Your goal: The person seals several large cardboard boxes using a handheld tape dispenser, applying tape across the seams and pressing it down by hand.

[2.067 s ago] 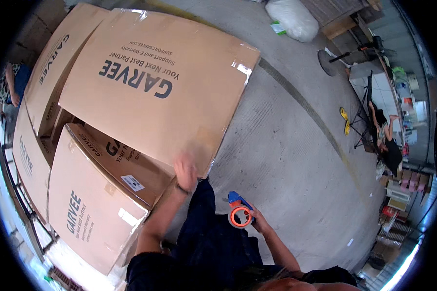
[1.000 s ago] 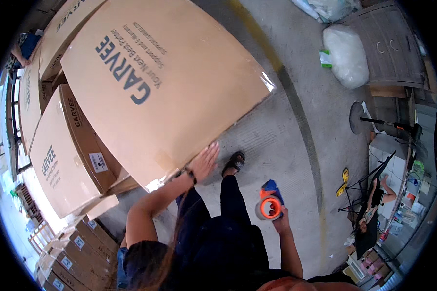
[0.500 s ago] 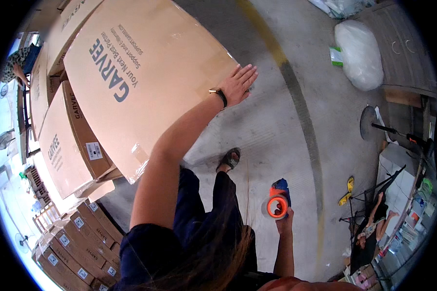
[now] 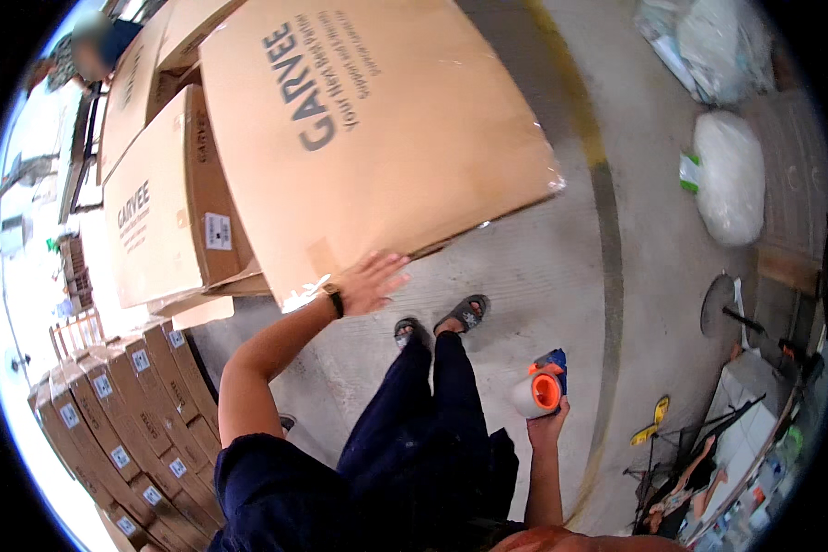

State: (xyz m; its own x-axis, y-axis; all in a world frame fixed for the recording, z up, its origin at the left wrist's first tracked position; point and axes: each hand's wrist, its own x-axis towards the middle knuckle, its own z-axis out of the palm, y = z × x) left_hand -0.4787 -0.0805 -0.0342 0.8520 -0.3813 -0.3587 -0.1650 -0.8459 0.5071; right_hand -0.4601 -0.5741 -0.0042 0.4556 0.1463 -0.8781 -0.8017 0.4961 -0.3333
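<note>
A large flat cardboard carton (image 4: 414, 110) lies in front of me, tilted in view, with clear tape shining at its near corners. My left hand (image 4: 373, 283), with a dark watch at the wrist, rests on its near edge close to the lower left corner, fingers spread and flat, slightly blurred. Off to the right and low, apart from the carton, my right hand (image 4: 547, 425) is closed round a tape dispenser (image 4: 545, 390). That tool is orange and blue and carries a roll of clear tape; its grip is partly hidden by my fingers.
More cartons (image 4: 152, 216) stand beyond on the left, and a stack of flat boxes (image 4: 124, 432) is at lower left. A person (image 4: 83, 55) works at upper left; another person (image 4: 681, 497) reclines at lower right. A plastic-wrapped bundle (image 4: 731, 179) and a fan (image 4: 722, 304) stand right.
My left hand has slid from the carton's right corner to its near edge by the left corner. The view has shifted. The tape dispenser has turned somewhat in my right hand.
</note>
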